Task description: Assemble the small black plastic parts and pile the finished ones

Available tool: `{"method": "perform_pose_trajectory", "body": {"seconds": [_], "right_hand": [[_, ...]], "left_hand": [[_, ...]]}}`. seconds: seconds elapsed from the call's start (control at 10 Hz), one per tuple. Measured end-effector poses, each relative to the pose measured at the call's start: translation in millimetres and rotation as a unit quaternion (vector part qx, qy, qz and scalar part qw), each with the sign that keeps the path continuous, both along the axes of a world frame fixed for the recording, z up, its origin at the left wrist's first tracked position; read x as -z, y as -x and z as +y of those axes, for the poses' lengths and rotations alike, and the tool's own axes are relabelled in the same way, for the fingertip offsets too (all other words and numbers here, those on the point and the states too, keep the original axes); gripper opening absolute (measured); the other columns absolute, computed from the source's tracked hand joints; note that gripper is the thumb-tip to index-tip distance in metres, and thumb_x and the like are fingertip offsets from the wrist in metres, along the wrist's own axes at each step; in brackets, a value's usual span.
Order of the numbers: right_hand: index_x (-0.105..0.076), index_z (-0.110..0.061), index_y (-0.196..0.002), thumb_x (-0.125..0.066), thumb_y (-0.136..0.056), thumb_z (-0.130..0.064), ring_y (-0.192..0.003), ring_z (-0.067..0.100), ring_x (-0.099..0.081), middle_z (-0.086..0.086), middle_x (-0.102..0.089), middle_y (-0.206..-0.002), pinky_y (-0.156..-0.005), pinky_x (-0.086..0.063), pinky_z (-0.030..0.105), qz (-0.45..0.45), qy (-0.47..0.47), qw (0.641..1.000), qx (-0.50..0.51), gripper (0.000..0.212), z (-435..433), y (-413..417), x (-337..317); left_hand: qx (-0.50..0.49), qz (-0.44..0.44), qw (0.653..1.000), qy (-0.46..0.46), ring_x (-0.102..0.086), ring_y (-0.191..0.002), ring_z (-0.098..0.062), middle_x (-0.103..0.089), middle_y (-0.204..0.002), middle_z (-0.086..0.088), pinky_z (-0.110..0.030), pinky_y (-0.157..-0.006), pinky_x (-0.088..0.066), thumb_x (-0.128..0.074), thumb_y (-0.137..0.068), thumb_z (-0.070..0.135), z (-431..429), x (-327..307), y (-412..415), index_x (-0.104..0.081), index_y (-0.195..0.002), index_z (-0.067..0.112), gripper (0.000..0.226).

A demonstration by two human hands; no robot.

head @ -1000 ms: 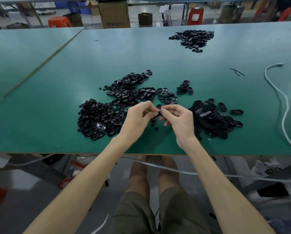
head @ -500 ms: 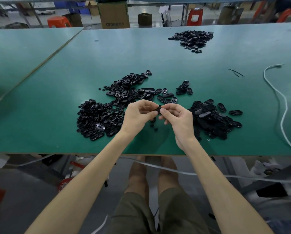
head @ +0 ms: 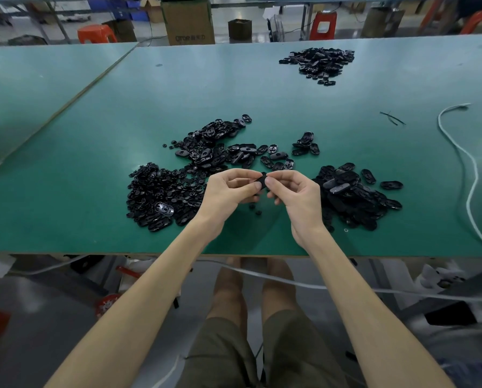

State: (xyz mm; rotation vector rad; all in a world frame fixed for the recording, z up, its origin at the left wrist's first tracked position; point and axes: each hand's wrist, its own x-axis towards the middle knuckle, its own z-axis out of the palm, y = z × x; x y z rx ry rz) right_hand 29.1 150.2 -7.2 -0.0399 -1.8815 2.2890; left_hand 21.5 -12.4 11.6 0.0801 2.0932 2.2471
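Between my two hands, just above the green table [head: 66, 152], is a small black plastic part [head: 262, 180]. My left hand [head: 228, 193] pinches its left end with thumb and fingertips, and my right hand [head: 297, 191] pinches its right end. Most of the part is hidden by my fingers. A heap of small black pieces [head: 161, 194] lies left of my hands. Oval black shells [head: 220, 144] are spread behind them. Another black pile [head: 351, 197] lies right of my right hand.
A further pile of black parts [head: 318, 61] sits at the far right of the table. A white cord [head: 469, 175] curls along the right side, with thin black strands [head: 392, 118] near it. Boxes and red stools stand beyond the table's far edge.
Both hands have stayed together on the part and drifted slightly up and away from me. The fingers shifted a little on it.
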Motion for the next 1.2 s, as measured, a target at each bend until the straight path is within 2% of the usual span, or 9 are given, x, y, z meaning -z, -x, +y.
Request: {"method": "perform_pose_trajectory", "body": {"seconds": [0.2,0.4,0.6,0.7,0.9,1.0,1.1,1.2], "right_hand": [[-0.077,-0.011,-0.091,-0.081,-0.087,-0.005,-0.066,0.011,-0.064,0.002,-0.076,-0.078,-0.058,-0.05,0.02,0.0,-0.016,1.0,-0.006,0.009,-1,0,1],[-0.078,-0.013,-0.089,-0.081,-0.086,-0.004,-0.066,0.01,-0.062,0.0,-0.075,-0.075,-0.059,-0.049,0.019,-0.005,-0.024,1.0,0.012,0.009,-2,1,2],[-0.077,-0.011,-0.091,-0.081,-0.087,-0.006,-0.062,0.01,-0.062,0.002,-0.075,-0.075,-0.057,-0.049,0.02,-0.006,-0.004,1.0,0.023,0.007,0,0,1],[-0.077,-0.01,-0.093,-0.08,-0.088,-0.007,-0.063,0.01,-0.063,0.002,-0.075,-0.076,-0.057,-0.049,0.021,-0.005,-0.024,1.0,0.013,0.007,-1,0,1],[-0.069,-0.008,-0.112,-0.06,-0.103,-0.006,-0.069,0.012,-0.067,0.006,-0.078,-0.088,-0.063,-0.052,0.024,-0.014,-0.032,0.999,0.034,0.013,-2,2,3],[-0.067,-0.004,-0.098,-0.054,-0.103,-0.002,-0.06,0.008,-0.06,-0.005,-0.071,-0.072,-0.059,-0.047,0.025,-0.024,-0.076,0.997,0.026,0.014,-5,4,1],[-0.06,-0.014,-0.091,-0.051,-0.101,0.002,-0.074,0.011,-0.059,-0.008,-0.063,-0.08,-0.074,-0.053,0.037,-0.039,-0.131,0.99,0.034,0.021,-3,2,7],[-0.057,0.002,-0.122,-0.04,-0.11,0.0,-0.085,0.016,-0.065,0.006,-0.064,-0.096,-0.081,-0.059,0.034,-0.036,-0.018,0.999,-0.013,0.021,0,0,8]], "left_hand": [[-0.016,-0.028,0.999,-0.002,-0.073,-0.078,-0.02,-0.077,-0.087,-0.011,-0.033,-0.084,-0.062,-0.071,-0.09,-0.006,5,1,0,-0.072,-0.105,-0.002,0.016],[-0.065,-0.025,0.997,0.032,-0.071,-0.076,-0.02,-0.076,-0.082,-0.008,-0.037,-0.085,-0.061,-0.065,-0.088,-0.008,22,-3,-2,-0.074,-0.09,0.01,0.021],[0.0,-0.03,1.0,-0.002,-0.076,-0.086,-0.023,-0.079,-0.094,-0.015,-0.027,-0.079,-0.061,-0.074,-0.088,-0.005,5,-7,-1,-0.075,-0.104,0.002,0.018],[-0.006,-0.024,1.0,0.009,-0.076,-0.085,-0.023,-0.079,-0.092,-0.016,-0.029,-0.079,-0.061,-0.075,-0.087,-0.005,2,-7,-2,-0.076,-0.103,0.001,0.017],[-0.06,0.081,0.988,0.117,-0.077,-0.085,-0.026,-0.079,-0.089,-0.009,-0.039,-0.082,-0.062,-0.076,-0.085,-0.002,23,-28,5,-0.078,-0.099,0.007,0.016],[-0.02,0.114,0.982,0.147,-0.076,-0.078,-0.015,-0.08,-0.087,0.002,-0.036,-0.071,-0.063,-0.078,-0.083,0.003,49,-46,10,-0.08,-0.096,0.014,0.018],[0.049,0.143,0.972,0.182,-0.074,-0.081,-0.004,-0.08,-0.089,0.004,-0.02,-0.071,-0.059,-0.079,-0.082,0.003,89,-55,17,-0.079,-0.095,0.016,0.018],[0.091,0.165,0.955,0.231,-0.07,-0.081,-0.006,-0.078,-0.093,-0.001,-0.013,-0.077,-0.054,-0.077,-0.085,-0.001,121,-55,19,-0.079,-0.101,0.008,0.018]]}}
